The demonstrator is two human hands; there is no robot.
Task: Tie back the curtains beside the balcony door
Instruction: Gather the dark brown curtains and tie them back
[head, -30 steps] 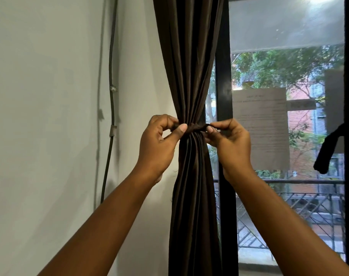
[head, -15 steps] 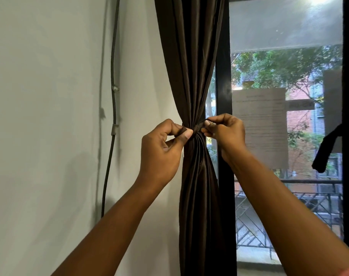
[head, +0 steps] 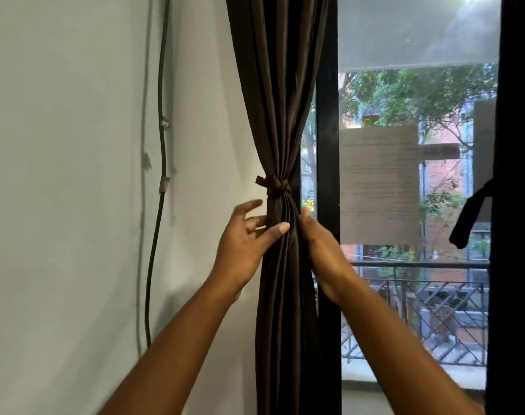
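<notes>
Both hands have dropped from the tie-back (head: 274, 185), which half a second ago they pinched at either end and which now sits knotted around the gathered curtain (head: 280, 100), one short end jutting toward 9 o'clock. At far left, a dark cable (head: 162, 145) runs down the smooth pale wall (head: 60, 175), held by small clips. Next comes the left hand (head: 249, 238), fingers spread and relaxed, its thumb laid across the front folds just below the knot, which lies at its 1 o'clock. The curtain, dark brown with a slight sheen, falls in narrow pleats pinched to a waist at the tie and flaring above and below. The right hand (head: 316, 238) presses the curtain's right edge with straightened fingers, mostly hidden behind the cloth; the knot lies at its 11 o'clock. Rightward stand the black door frame (head: 328, 115), a sheet of paper (head: 379, 184) stuck flat on the glass, and a metal balcony railing (head: 420, 310) outside.
</notes>
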